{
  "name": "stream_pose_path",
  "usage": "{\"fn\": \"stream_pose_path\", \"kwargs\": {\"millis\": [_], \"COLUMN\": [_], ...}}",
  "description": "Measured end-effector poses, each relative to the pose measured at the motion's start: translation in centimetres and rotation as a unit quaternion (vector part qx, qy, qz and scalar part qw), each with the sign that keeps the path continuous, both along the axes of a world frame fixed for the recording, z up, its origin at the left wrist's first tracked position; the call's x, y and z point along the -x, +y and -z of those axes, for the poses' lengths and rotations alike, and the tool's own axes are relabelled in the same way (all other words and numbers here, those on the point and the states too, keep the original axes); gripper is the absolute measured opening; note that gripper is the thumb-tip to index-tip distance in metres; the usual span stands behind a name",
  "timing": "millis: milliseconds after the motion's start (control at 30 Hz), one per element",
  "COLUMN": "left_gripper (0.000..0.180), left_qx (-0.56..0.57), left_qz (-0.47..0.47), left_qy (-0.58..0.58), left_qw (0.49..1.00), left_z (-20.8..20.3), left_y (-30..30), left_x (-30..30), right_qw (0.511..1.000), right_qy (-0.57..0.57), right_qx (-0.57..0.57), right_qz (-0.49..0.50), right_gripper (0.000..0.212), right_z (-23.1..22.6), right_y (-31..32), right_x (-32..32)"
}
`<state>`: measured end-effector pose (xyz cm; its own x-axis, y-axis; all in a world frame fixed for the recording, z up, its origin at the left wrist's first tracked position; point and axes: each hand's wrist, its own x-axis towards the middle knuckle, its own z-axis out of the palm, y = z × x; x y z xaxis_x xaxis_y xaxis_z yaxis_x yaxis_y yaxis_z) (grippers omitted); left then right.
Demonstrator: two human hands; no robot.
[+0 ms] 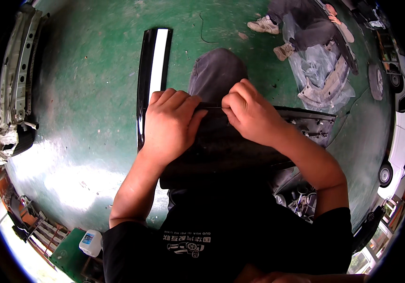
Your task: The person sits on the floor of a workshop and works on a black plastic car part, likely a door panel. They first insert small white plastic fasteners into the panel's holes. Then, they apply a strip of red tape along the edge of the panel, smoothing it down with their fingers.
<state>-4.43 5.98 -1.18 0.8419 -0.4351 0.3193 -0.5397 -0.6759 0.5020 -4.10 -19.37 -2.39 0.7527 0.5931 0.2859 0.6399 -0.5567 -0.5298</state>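
Left grip (169, 125) and right grip (252, 115) clamp the far edge of that black panel (221, 146); uneven force could crack it

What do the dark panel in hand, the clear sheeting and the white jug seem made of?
Dark panel: smooth-looking black; plastic or painted metal, too shadowed to tell. Clear sheeting: probably shiny plastic film, see-through and crumpled. White jug: likely moulded plastic, opaque, rounded corners.

Long black panel (226, 144), roughly crosswise

Floor (89, 104) glare, curved edges, rim perhaps soft
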Motion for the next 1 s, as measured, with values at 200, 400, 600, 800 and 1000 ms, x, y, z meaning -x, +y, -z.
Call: {"fn": "stream_pose_path", "kwargs": {"millis": [200, 400, 600, 800, 1000], "left_gripper": [0.025, 0.026, 0.026, 0.027, 0.028], "left_qx": [-0.002, 0.004, -0.002, -0.003, -0.009], "left_qz": [0.002, 0.012, 0.007, 0.01, 0.008], "left_qy": [-0.004, -0.005, 0.005, 0.005, 0.009], "left_qw": [1.0, 1.0, 1.0, 1.0, 1.0], "left_z": [-0.2, 0.0, 0.0, 0.1, 0.1], "left_y": [-0.3, -0.5, -0.2, -0.5, -0.6], "left_x": [-0.1, -0.5, -0.3, -0.7, -0.8], "right_qw": [0.989, 0.987, 0.983, 0.992, 0.995], "right_qy": [0.122, 0.116, 0.141, 0.055, -0.048], "right_qx": [-0.059, -0.078, -0.112, -0.115, -0.051], "right_qz": [-0.058, -0.077, -0.038, 0.021, 0.064], "right_gripper": [0.02, 0.021, 0.017, 0.018, 0.024], "right_z": [0.5, 0.6, 0.8, 0.0, 0.4], "right_y": [-1.9, -2.4, -4.0, -2.5, -1.2], "right_x": [-1.6, -1.7, -1.2, -0.9, 0.8]}}
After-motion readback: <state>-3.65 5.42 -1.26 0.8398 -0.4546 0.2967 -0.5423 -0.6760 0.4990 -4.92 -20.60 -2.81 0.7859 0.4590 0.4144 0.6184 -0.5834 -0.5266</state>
